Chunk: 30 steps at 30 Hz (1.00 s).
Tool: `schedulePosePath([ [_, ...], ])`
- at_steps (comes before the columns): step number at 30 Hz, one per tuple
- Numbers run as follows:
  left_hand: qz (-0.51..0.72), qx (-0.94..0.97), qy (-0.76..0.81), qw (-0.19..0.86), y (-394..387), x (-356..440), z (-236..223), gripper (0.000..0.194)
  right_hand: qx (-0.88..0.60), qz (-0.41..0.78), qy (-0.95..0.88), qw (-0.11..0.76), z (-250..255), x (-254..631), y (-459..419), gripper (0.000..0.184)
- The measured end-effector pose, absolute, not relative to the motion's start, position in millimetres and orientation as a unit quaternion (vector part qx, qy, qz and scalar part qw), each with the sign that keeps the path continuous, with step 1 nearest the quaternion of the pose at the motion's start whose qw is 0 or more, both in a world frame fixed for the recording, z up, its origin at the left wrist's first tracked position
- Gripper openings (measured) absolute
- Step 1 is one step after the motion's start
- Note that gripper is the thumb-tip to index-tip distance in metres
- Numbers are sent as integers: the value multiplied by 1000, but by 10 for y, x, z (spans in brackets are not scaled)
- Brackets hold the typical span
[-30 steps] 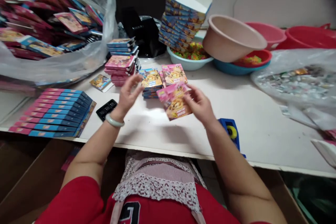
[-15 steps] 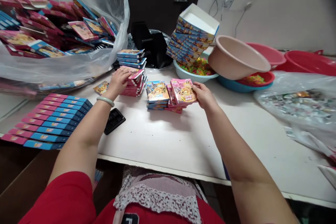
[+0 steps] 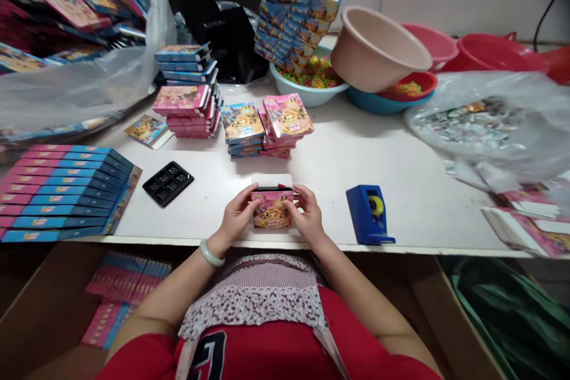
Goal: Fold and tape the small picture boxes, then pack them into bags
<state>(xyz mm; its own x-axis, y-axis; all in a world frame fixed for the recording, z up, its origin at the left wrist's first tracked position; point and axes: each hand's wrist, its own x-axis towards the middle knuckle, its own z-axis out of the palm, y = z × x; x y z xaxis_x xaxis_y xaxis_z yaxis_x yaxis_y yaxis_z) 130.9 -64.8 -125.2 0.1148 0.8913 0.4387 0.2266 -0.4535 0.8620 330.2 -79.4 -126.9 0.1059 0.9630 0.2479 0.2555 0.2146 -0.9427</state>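
Observation:
Close to the table's front edge, a small pink printed box (image 3: 272, 215) stands between both hands, its white top flap up. Inside its open top shows something black, with a small bit of red. My left hand (image 3: 237, 217) grips the box's left side, thumb on the front. On the other side, my right hand (image 3: 308, 217) grips it the same way. Behind it are a pile of blue boxes (image 3: 243, 124) and a pile of pink boxes (image 3: 288, 117). Left of my hands lies a black compartment tray (image 3: 168, 184).
A blue tape dispenser (image 3: 369, 214) stands right of my hands. Rows of boxes (image 3: 66, 190) lie at left, near a taller stack (image 3: 182, 101). Basins (image 3: 378, 50) line the back. Plastic bags hold boxes at far left and small packets (image 3: 481, 124) at right.
Both hands have come from the box piles to the front edge and now hold a pink box with its flap up. The view has tilted down and shifted, bringing the tape dispenser into sight.

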Motion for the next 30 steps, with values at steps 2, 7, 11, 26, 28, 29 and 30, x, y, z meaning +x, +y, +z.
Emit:
schedulePosePath([
  [2, 506, 690, 414, 310, -747, 1388, -1308, 31, -545, 342, -549, 534, -1405, 3403, -903, 41],
  [7, 481, 727, 399, 285, -775, 1412, -1163, 16, -522, 359, -607, 479, -1262, 3652, -1024, 20],
  [11, 497, 681, 418, 338, -738, 1462, -1084, 14, -522, 383, -581, 494, -1096, 3702, -961, 20],
  [26, 466, 752, 323, 337, -739, 1503, -815, 4, -482, 399, -632, 457, -809, 3670, -1050, 7],
  [28, 462, 778, 280, 320, -721, 1439, -843, 8, -471, 369, -654, 462, -818, 3689, -1066, 7],
  [29, 453, 797, 255, 309, -717, 1390, -860, 13, -457, 344, -677, 463, -833, 3715, -1080, 6],
  [30, 439, 815, 232, 298, -719, 1336, -877, 20, -437, 318, -704, 461, -857, 3749, -1098, 6],
])
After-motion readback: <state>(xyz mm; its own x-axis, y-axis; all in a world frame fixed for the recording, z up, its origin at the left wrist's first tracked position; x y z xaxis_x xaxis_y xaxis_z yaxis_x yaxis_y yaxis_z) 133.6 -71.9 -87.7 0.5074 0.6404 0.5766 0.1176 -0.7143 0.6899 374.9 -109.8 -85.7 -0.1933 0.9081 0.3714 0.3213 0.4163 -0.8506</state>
